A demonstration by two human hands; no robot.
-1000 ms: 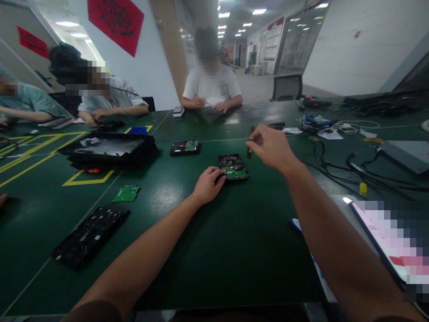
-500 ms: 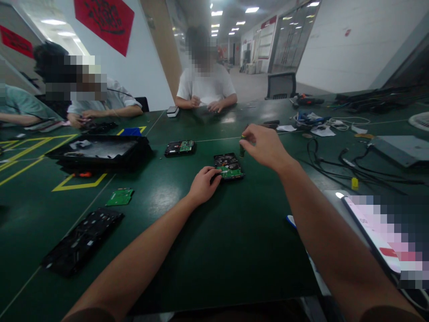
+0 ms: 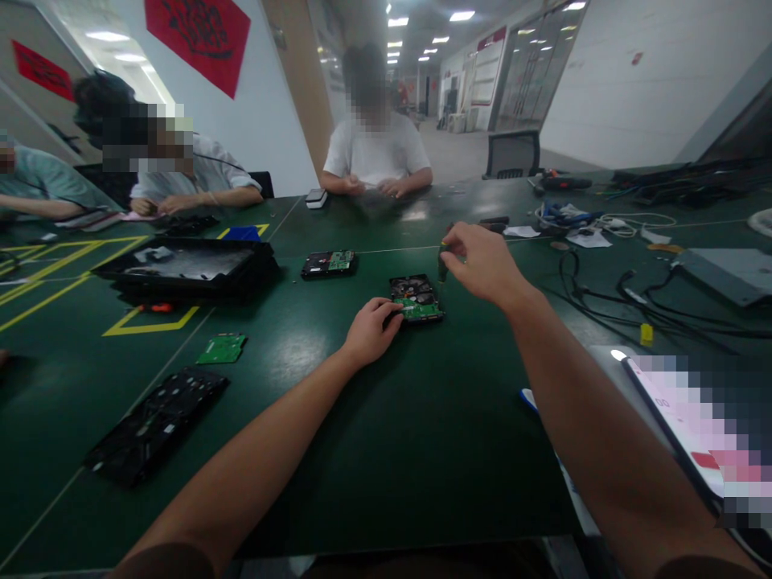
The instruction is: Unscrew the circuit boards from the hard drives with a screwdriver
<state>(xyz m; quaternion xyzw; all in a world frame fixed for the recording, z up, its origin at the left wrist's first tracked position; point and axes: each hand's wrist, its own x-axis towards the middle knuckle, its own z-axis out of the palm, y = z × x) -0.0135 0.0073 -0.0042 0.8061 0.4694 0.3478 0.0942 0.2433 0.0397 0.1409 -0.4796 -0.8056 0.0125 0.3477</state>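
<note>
A hard drive (image 3: 416, 288) lies on the table with its green circuit board facing up, toward my side. My left hand (image 3: 375, 328) grips the drive's left near corner, thumb and fingers closed against its edge. Just right of the drive, my right hand (image 3: 482, 259) pinches a small dark screwdriver (image 3: 443, 262) with a yellow band, held roughly upright. Its lower end appears to be beside the drive, not on it. A second hard drive (image 3: 329, 264) rests farther back, to the left.
To the left are a black tray (image 3: 186, 269), a loose green circuit board (image 3: 222, 349) and a black plastic bracket (image 3: 158, 422). Black cables (image 3: 603, 301), a grey metal box (image 3: 724, 273) and a phone (image 3: 675, 426) lie right. Co-workers sit across the green table (image 3: 386, 450).
The whole view has shifted slightly, so things appear a little farther right. My left hand stays on the hard drive, and the right still holds the screwdriver beside it.
</note>
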